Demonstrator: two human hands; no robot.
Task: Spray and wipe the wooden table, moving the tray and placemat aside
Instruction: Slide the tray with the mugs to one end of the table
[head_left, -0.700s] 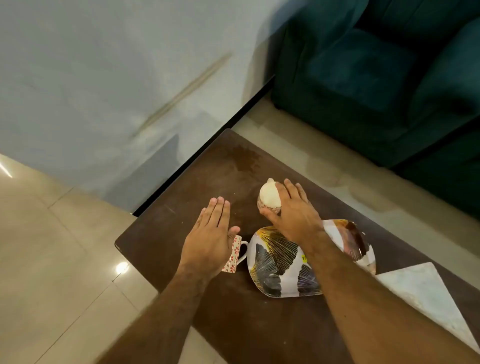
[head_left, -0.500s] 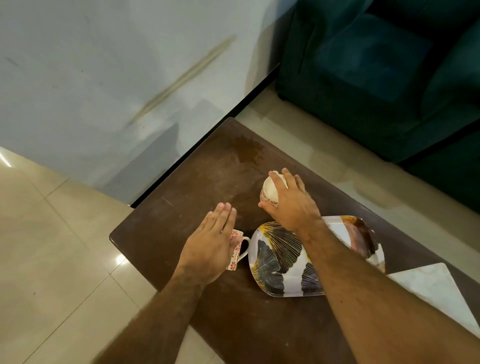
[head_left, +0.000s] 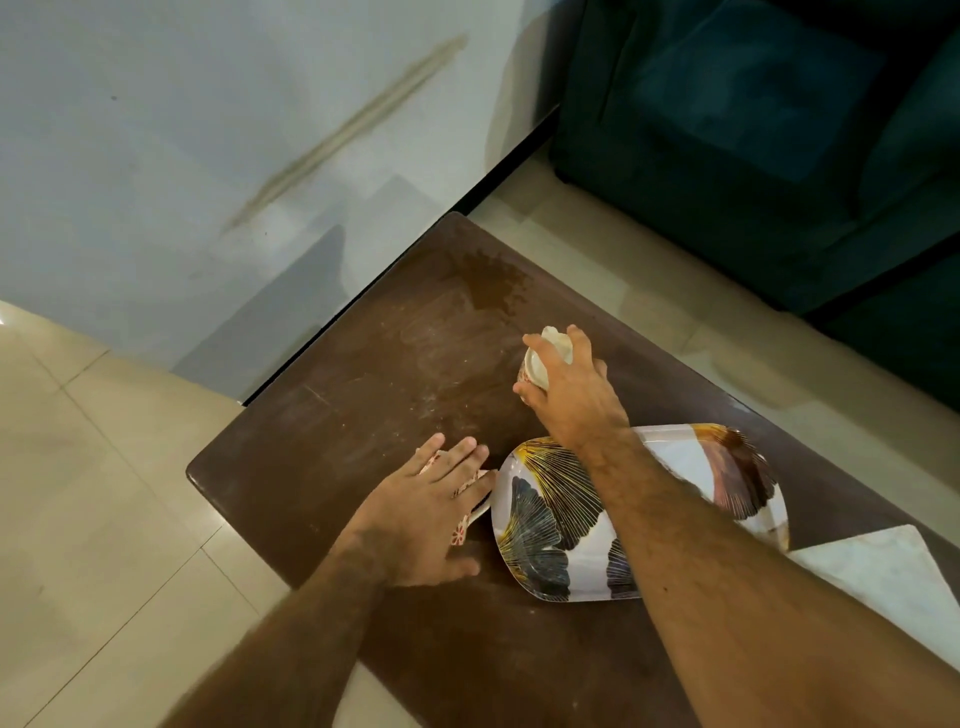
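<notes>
A dark wooden table (head_left: 363, 395) fills the middle of the head view, with a wet patch near its far corner. My right hand (head_left: 571, 389) grips a cream lidded pot (head_left: 540, 358) standing just beyond the leaf-patterned tray (head_left: 550, 535). My left hand (head_left: 421, 514) lies over a small red-patterned mug (head_left: 460, 530) left of the tray, fingers extended; whether they hold it I cannot tell. A white placemat (head_left: 883, 577) lies at the right edge, partly under my right forearm.
A dark teal sofa (head_left: 753, 130) stands beyond the table's far right side. A pale wall (head_left: 208, 130) runs close along the table's far left edge. Tiled floor (head_left: 93, 519) lies to the left.
My left hand has come down over the mug. My right hand has closed around the cream pot. The camera has shifted slightly.
</notes>
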